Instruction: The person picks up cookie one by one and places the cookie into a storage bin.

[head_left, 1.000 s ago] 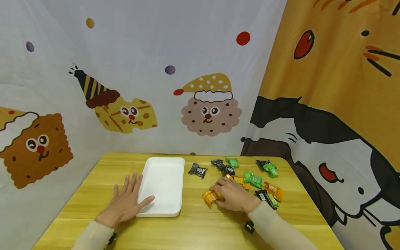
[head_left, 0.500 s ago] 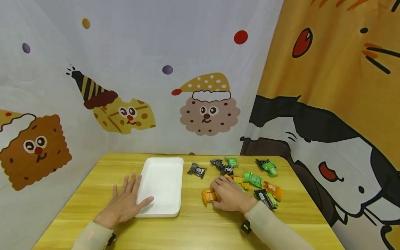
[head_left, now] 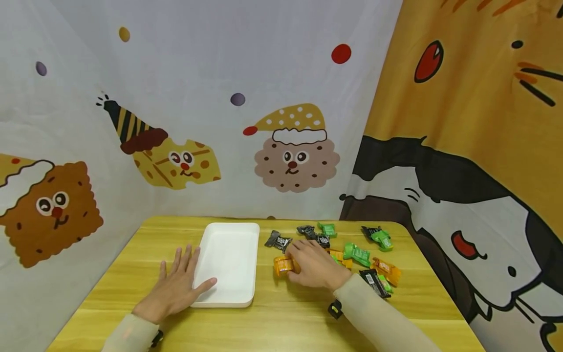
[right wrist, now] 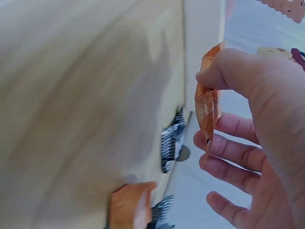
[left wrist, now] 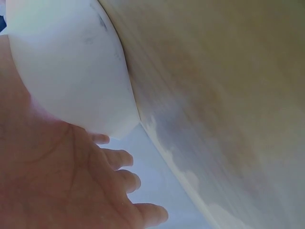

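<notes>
My right hand (head_left: 314, 264) pinches an orange wrapped candy (head_left: 283, 266) between thumb and fingers, just right of the white tray (head_left: 226, 264). In the right wrist view the candy (right wrist: 207, 107) is held off the table, its wrapper hanging down over the fingertips. My left hand (head_left: 171, 288) lies with fingers spread at the tray's left side, the thumb over its rim. The left wrist view shows the open palm (left wrist: 62, 176) against the tray's underside or outer wall (left wrist: 71, 67).
Behind and right of my right hand lie several wrapped candies: a black one (head_left: 278, 240), a green one (head_left: 357, 254), an orange one (head_left: 386, 271) and a black one (head_left: 375, 283). They sit on the yellow wooden table (head_left: 272, 332). A printed curtain (head_left: 184, 88) hangs behind.
My right hand has moved left and slightly back with the orange candy, lifting it away from the other candies towards the tray. The left hand has stayed in place.
</notes>
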